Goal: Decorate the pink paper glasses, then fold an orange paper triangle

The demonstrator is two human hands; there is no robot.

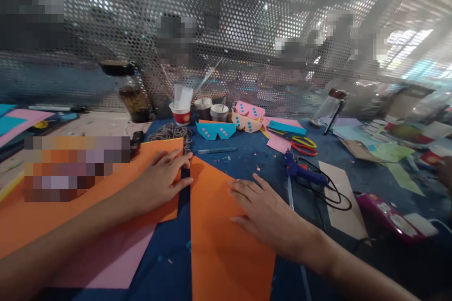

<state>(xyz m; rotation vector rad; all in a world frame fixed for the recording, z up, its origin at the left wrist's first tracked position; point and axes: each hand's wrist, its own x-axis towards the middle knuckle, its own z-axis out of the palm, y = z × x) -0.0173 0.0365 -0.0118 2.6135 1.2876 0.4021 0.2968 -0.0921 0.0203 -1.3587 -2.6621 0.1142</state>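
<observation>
My left hand (165,174) rests with fingers spread on a large orange paper sheet (136,167) at left. Its fingertips reach over that sheet's edge to the top corner of a second orange sheet (226,254). On this second sheet my right hand (259,207) lies palm down, fingers stretched out. Pink paper (106,263) shows beneath the left sheet. Beyond my hands stand cut paper shapes like eye masks with small squares: blue (216,130), peach (245,123) and pink (250,109). A blue pen (217,150) lies before them.
At right are a blue glue gun (303,171) with a black cord, scissors (304,146), a beige paper piece (341,193) and a magenta device (390,216). Paper cups (181,115) and a dark-lidded jar (132,96) stand along a perforated metal screen (240,23).
</observation>
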